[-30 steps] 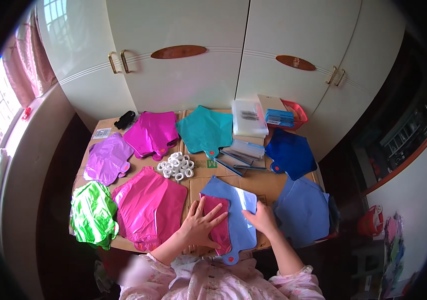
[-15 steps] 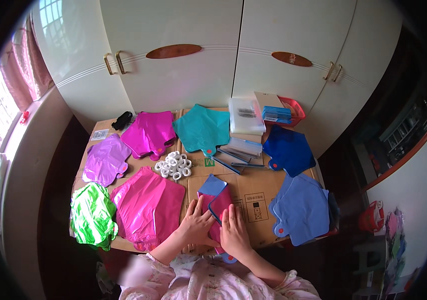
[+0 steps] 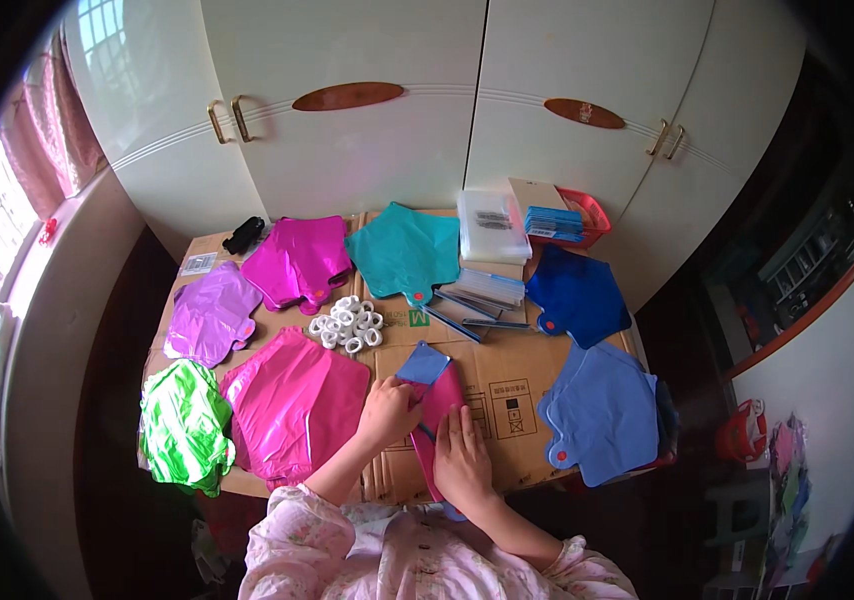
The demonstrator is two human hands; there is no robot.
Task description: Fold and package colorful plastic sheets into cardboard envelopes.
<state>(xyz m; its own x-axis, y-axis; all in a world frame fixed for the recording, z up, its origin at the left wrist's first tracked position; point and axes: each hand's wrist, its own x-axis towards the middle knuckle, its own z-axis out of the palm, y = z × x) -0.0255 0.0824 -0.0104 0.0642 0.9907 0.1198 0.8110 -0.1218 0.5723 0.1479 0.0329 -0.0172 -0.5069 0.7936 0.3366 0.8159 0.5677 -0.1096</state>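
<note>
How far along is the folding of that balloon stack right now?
Partly done: the stack of flat foil balloons is already folded into a narrow strip, pink over light blue. In hand: the left hand grips its left edge and the right hand presses its lower end flat on the cardboard. Left: the pink, green and light blue piles lie unfolded.

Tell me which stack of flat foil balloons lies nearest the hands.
The hot pink foil balloon stack, just beside the left hand; the green, purple, teal and blue stacks lie farther off.
</note>
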